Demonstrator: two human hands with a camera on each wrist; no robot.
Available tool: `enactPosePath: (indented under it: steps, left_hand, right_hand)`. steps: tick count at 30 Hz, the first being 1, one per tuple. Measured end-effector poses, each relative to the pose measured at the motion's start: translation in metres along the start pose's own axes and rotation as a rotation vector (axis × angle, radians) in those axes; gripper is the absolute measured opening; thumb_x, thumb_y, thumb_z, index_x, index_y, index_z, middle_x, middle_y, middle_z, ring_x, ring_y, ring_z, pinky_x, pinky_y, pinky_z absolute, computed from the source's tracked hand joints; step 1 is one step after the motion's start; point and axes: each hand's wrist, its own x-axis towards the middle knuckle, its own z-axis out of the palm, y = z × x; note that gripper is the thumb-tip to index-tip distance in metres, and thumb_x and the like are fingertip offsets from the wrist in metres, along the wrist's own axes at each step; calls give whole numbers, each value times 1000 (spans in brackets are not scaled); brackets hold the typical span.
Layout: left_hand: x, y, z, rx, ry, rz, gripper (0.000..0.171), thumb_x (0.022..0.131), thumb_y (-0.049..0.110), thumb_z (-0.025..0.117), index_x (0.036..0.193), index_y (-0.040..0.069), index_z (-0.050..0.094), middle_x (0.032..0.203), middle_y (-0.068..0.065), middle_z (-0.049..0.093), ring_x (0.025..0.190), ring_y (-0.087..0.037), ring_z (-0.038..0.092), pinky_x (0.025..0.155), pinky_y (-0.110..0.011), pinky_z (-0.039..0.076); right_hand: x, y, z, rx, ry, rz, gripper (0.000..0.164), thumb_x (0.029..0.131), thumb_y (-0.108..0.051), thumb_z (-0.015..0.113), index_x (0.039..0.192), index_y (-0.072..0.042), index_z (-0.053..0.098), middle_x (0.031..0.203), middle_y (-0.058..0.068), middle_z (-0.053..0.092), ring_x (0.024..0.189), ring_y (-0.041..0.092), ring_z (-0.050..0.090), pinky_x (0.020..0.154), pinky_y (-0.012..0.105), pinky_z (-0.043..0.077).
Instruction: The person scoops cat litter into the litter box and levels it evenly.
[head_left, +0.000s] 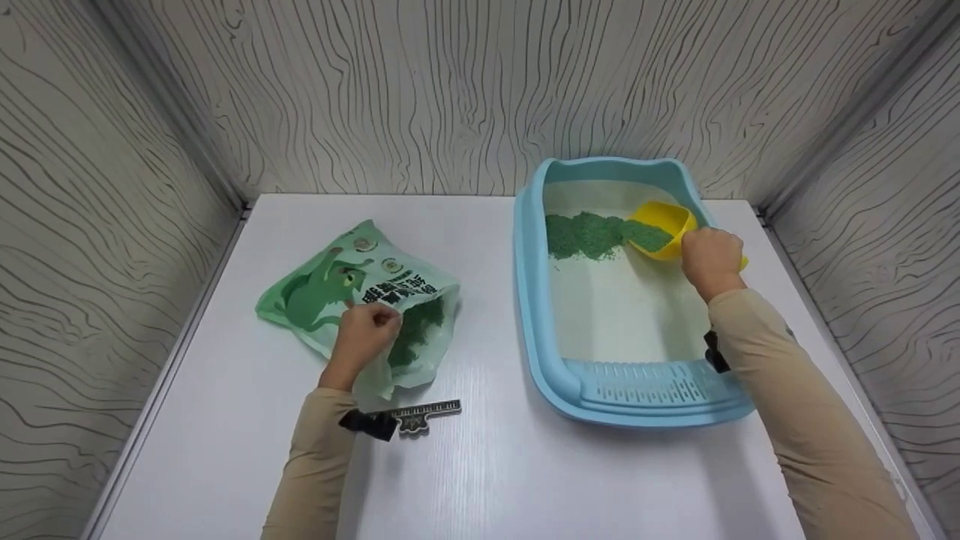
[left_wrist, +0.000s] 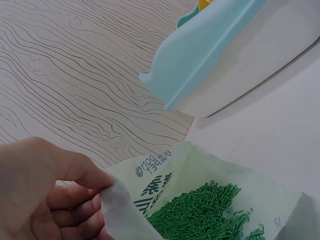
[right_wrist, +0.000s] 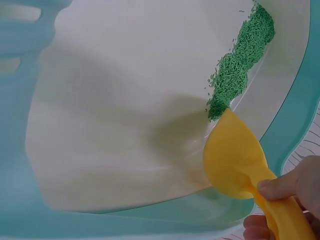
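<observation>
In the head view, my right hand grips the handle of a yellow scoop over the right side of a blue litter box. Green pellet litter lies in the scoop's bowl, its lip tilted toward a heap of green litter along the box's far end. In the right wrist view, the scoop meets one end of that heap. My left hand pinches the rim of a green litter bag lying on its side. The left wrist view shows green pellets inside the bag's open mouth.
A small dark key-shaped piece lies on the white table near my left wrist. The litter box has a slotted step at its near end. Wood-patterned walls enclose the table at the back and both sides.
</observation>
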Motion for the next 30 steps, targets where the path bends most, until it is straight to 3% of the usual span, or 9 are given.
enactPosePath:
  steps: [9,24,30]
  left_hand:
    - [-1,-1,1,-5,16,18,15,83,6,60,84,-1,73,76,-16,72,62,-11,55,70,-32,50]
    - [-1,-1,2,-7,11,-7,13,84,7,62,85,-1,73,76,-15,71,63,-11,56,67,-29,48]
    - [-1,-1,1,-10,12,-12,14,84,7,62,85,0,73,77,-15,72,64,-13,58,69,-31,50]
  right_hand:
    - [-2,0,1,-30,84,-8,16,87,4,53,75,14,59,69,29,63,61,38,63,51,49,52]
    - [-2,-3,0,-87,58,8,13,87,5,55,83,17,59,75,31,62,66,40,63,61,50,57]
    - [-3,-4,5,-109,123,6,14,88,5,55,82,18,59,73,31,61,64,41,62,60,50,56]
